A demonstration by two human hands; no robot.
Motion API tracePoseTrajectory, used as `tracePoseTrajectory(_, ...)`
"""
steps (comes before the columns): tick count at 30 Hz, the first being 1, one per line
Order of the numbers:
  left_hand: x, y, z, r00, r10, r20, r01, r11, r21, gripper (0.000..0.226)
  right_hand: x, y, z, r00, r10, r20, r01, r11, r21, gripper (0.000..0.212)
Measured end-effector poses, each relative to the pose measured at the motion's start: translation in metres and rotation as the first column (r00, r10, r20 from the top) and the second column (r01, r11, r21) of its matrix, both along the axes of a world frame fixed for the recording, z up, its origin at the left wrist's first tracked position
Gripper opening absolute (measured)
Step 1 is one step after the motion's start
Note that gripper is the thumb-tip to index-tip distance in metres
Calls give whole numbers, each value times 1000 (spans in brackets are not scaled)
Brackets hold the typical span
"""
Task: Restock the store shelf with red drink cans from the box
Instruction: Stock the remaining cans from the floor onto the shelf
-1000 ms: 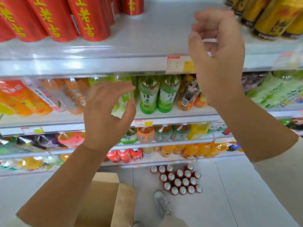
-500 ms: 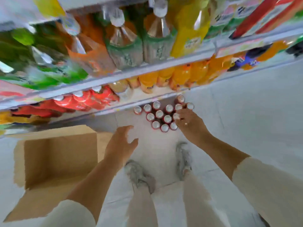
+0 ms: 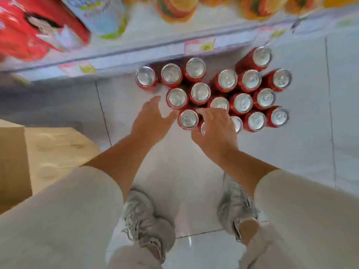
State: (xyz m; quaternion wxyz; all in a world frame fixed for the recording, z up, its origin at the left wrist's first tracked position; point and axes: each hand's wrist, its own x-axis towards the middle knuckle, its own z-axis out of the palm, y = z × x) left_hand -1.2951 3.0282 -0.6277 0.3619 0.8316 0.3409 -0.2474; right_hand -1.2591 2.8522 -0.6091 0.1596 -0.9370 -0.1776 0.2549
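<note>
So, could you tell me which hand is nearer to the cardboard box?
Left. The left hand is right of the cardboard box, over bare floor; the right hand is farther right, over the red cans.
</note>
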Motion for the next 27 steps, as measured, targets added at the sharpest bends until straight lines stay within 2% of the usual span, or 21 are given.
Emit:
tracePoseTrajectory(4,14,-14,-34,997,72,41,-69,994,-83,76,-13,-1,-38,993,80,83,-78,996,-32,63)
tracePoseTrajectory(8,35,-22,-53,983,155,95,-148,986,-77,87,-14,3,-57,969,76,236,-67,997,-43,74)
tracePoseTrajectory(13,43,-17,-55,986,130,106,-129,992,-17,78,-18,19,-71,950,23,311,9,995,-99,68)
tracePoseTrajectory(16,27,-3,-31,981,143,129,-144,990,3,73,-16,23,-63,965,-33,260,53,996,-70,64)
tracePoseTrajectory(21,-5,26,68,967,212,141,-212,977,-14,53,-9,29,20,970,-208,125,193,973,124,66)
tracePoseTrajectory(27,-22,50,261,961,225,163,-221,974,-45,56,8,50,230,909,-415,-39,397,834,384,67)
